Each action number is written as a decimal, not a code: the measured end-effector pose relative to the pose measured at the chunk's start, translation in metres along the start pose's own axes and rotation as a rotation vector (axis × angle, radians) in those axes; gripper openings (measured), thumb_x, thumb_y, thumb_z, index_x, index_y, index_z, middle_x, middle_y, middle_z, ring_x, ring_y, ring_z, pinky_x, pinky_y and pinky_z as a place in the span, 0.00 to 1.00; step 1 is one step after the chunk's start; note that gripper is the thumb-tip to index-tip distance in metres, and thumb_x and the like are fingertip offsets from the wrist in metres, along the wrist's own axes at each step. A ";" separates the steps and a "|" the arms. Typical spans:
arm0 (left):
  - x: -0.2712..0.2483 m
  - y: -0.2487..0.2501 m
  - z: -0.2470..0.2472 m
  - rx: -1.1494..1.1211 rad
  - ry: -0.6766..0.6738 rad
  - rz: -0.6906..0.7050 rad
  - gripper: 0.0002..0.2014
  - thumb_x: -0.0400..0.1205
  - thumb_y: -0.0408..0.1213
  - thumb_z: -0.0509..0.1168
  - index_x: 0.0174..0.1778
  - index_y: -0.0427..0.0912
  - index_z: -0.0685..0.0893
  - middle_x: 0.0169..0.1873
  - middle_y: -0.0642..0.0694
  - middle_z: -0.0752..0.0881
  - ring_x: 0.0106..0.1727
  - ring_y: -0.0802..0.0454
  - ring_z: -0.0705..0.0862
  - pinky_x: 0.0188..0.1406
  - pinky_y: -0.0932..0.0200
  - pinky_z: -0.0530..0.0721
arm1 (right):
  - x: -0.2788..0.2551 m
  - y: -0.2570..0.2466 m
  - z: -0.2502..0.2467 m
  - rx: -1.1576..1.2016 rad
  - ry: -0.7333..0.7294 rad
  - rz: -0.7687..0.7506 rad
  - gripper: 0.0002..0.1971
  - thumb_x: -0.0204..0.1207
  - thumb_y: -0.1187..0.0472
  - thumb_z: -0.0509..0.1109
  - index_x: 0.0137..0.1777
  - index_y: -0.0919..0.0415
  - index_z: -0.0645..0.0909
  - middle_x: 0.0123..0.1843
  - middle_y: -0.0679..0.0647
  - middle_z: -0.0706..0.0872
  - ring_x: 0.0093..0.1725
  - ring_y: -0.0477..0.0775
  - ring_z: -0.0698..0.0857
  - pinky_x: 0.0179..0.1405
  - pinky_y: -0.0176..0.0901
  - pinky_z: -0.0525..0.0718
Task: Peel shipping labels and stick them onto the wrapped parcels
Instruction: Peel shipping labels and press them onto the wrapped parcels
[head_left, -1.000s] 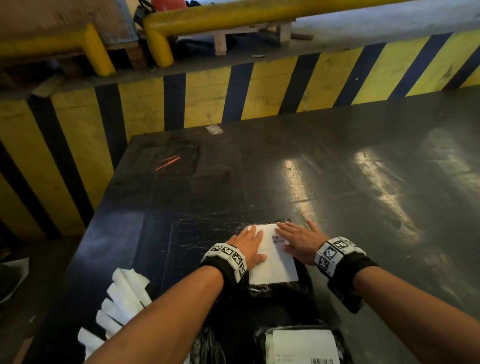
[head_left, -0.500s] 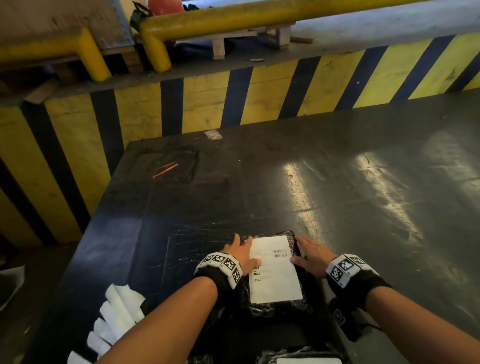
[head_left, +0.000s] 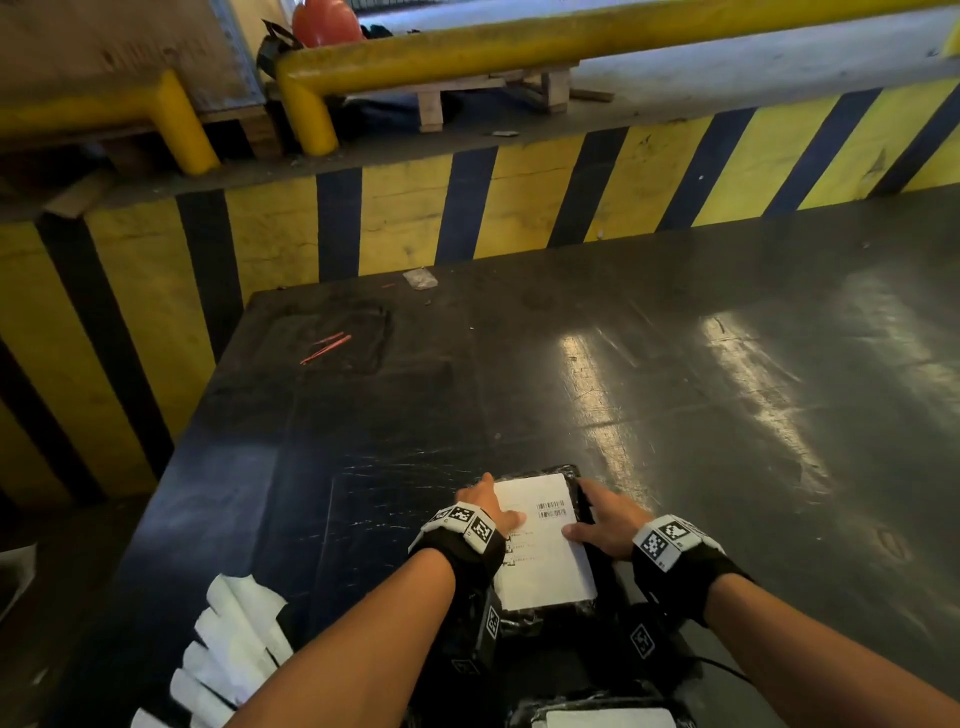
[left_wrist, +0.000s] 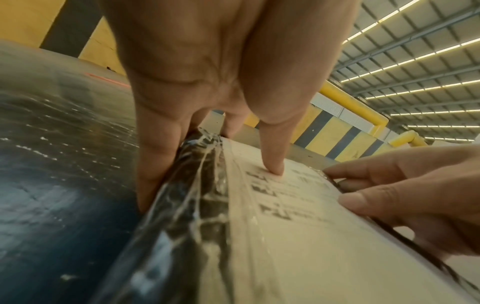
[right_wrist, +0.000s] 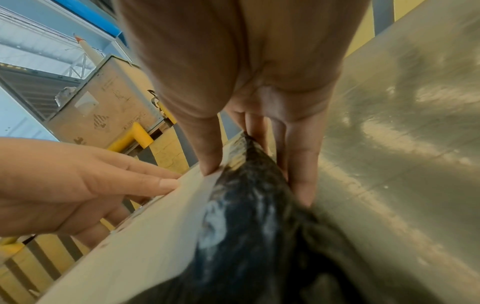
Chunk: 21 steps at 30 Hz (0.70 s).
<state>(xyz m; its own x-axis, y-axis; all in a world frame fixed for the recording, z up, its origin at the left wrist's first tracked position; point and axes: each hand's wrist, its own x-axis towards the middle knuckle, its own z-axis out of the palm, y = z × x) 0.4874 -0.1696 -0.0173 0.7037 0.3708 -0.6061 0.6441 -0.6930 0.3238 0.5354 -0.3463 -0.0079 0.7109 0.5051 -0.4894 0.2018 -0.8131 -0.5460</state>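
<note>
The wrapped parcel (head_left: 540, 613) lay flat on the black desk (head_left: 675, 395), close to its near edge, with a white shipping label (head_left: 545, 551) already laid across its top face. The parcel was judged to be light and fairly flat, its glossy black film soft, wrinkled and probably slippery, so the side edges were thought the best place to take hold, with thumbs pressing from above. The label was judged thin and easily creased, best smoothed from the middle outward.

The left hand (head_left: 493, 512) was set along the parcel's left edge: its grip was wrapped over that edge, fingers down the side against the film and the thumb pressed onto the printed label. The right hand (head_left: 605, 525) mirrored it on the right edge, fingers down the far side and the thumb pinned on the label's margin. Both forearms were reached forward, wrists low.

A fan of white backing strips (head_left: 228, 649) lay at the desk's left corner, and a second labelled parcel (head_left: 608, 719) sat nearer the body.
</note>
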 end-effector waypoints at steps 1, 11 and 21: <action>0.000 0.000 0.000 -0.008 0.022 0.006 0.42 0.79 0.50 0.67 0.82 0.41 0.51 0.79 0.39 0.65 0.78 0.40 0.67 0.75 0.47 0.70 | 0.000 0.000 0.000 0.006 0.005 -0.001 0.31 0.75 0.54 0.70 0.75 0.57 0.63 0.72 0.56 0.78 0.68 0.58 0.78 0.65 0.46 0.75; -0.053 0.027 -0.039 -0.026 0.321 0.216 0.37 0.77 0.51 0.68 0.80 0.47 0.60 0.73 0.39 0.74 0.72 0.39 0.74 0.70 0.46 0.75 | -0.050 -0.022 -0.037 0.103 0.251 -0.095 0.28 0.75 0.58 0.70 0.73 0.54 0.65 0.67 0.56 0.82 0.63 0.60 0.82 0.63 0.48 0.78; -0.179 0.036 -0.038 0.000 0.493 0.319 0.33 0.78 0.56 0.64 0.77 0.52 0.63 0.71 0.40 0.75 0.69 0.39 0.77 0.65 0.43 0.77 | -0.163 -0.028 -0.057 0.086 0.396 -0.190 0.24 0.75 0.56 0.71 0.70 0.54 0.71 0.67 0.54 0.82 0.65 0.57 0.79 0.56 0.41 0.73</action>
<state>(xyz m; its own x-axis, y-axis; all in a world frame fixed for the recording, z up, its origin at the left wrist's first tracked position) 0.3962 -0.2372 0.1306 0.9192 0.3876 -0.0690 0.3774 -0.8176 0.4349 0.4526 -0.4220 0.1259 0.8731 0.4798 -0.0863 0.3087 -0.6812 -0.6638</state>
